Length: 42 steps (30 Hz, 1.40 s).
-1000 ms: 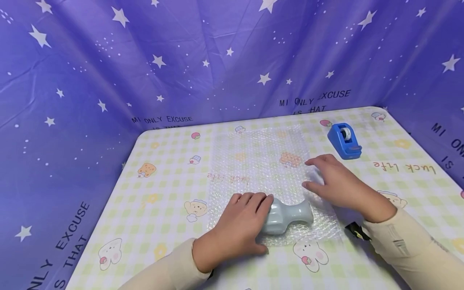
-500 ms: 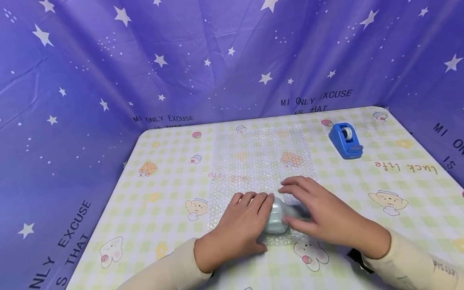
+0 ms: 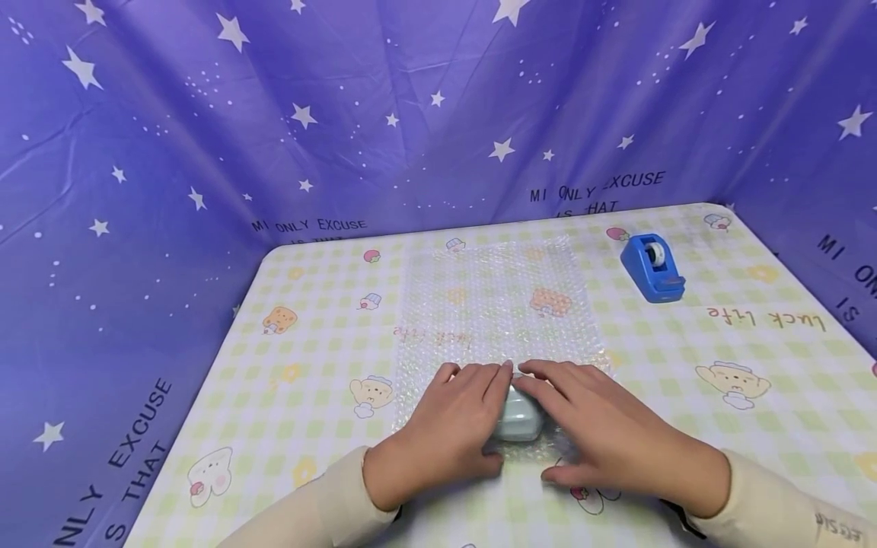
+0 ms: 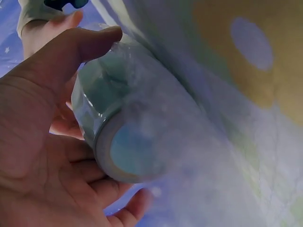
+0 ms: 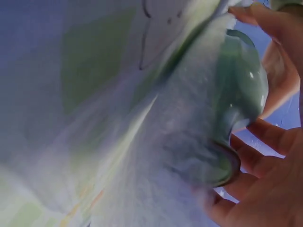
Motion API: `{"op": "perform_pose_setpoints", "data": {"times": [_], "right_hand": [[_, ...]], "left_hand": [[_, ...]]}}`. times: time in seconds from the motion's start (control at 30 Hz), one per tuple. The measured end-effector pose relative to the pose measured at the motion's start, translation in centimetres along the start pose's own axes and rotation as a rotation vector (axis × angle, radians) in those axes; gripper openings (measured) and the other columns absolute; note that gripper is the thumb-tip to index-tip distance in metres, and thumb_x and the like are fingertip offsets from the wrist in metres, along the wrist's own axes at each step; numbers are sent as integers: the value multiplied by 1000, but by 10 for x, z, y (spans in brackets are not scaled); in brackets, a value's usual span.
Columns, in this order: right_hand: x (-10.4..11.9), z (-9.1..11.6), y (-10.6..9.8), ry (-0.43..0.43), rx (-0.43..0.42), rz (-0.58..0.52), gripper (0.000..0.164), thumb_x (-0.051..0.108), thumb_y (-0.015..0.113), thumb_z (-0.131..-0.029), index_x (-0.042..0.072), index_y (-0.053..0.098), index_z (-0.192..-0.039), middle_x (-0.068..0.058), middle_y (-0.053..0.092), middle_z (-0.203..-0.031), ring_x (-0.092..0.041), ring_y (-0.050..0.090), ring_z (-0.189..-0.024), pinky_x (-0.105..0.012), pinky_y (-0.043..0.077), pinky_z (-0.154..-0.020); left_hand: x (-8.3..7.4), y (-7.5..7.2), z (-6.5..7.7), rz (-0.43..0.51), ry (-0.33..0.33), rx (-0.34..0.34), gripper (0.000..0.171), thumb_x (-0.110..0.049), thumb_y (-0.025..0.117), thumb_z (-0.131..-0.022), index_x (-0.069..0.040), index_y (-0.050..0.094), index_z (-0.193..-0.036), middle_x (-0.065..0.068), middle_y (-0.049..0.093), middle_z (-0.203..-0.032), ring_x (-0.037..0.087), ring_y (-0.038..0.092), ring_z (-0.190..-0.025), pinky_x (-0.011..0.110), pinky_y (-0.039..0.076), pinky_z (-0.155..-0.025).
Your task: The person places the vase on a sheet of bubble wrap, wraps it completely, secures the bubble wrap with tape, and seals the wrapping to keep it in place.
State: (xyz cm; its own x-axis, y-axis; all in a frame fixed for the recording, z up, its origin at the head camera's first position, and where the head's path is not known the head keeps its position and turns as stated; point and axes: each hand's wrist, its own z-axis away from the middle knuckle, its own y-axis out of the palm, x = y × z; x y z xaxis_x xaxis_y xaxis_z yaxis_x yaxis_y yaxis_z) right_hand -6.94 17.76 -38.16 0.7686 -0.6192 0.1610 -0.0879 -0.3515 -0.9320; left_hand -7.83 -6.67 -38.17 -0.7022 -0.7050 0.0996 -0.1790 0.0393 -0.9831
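Note:
A pale grey-green glazed vase lies on its side near the front edge of a sheet of bubble wrap. My left hand holds its base end; in the left wrist view the thumb lies over the body and the round foot faces the camera. From the other side my right hand curves over the neck end, fingertips close to those of the left. The right wrist view shows the flared mouth against the right fingers, with bubble wrap beneath. Most of the vase is hidden by both hands in the head view.
At the back right of the table stands a blue tape dispenser with a roll of tape. A green-checked cartoon tablecloth covers the table. Behind it hangs a purple curtain with white stars.
My right hand has come from the right edge of the bubble wrap, leftward and toward me, onto the vase's neck end. The left hand has stayed on the vase.

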Motion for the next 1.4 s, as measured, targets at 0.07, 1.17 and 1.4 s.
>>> {"op": "perform_pose_setpoints", "data": {"times": [0.07, 1.17, 1.4], "right_hand": [[2, 0, 2, 6, 20, 19, 111, 62, 91, -61, 12, 48, -150, -6, 51, -151, -23, 53, -135, -52, 46, -103], [3, -7, 14, -30, -82, 145, 82, 44, 91, -71, 6, 58, -135, -8, 63, -132, -24, 69, -106, -46, 55, -90], [0, -8, 12, -38, -76, 137, 79, 45, 89, -73, 5, 60, -134, -9, 65, -132, -23, 70, -106, -45, 56, -86]], "left_hand": [[1, 0, 1, 5, 4, -18, 112, -58, 85, -65, -5, 42, -153, 1, 58, -143, 17, 58, -127, 39, 44, -95], [9, -1, 0, 25, 60, -116, 92, -45, 83, -68, -2, 54, -145, 2, 69, -133, 15, 68, -116, 34, 51, -90], [10, -3, 0, 27, 65, -101, 93, -48, 82, -71, -2, 52, -146, 4, 67, -137, 16, 66, -121, 35, 51, -93]]}}
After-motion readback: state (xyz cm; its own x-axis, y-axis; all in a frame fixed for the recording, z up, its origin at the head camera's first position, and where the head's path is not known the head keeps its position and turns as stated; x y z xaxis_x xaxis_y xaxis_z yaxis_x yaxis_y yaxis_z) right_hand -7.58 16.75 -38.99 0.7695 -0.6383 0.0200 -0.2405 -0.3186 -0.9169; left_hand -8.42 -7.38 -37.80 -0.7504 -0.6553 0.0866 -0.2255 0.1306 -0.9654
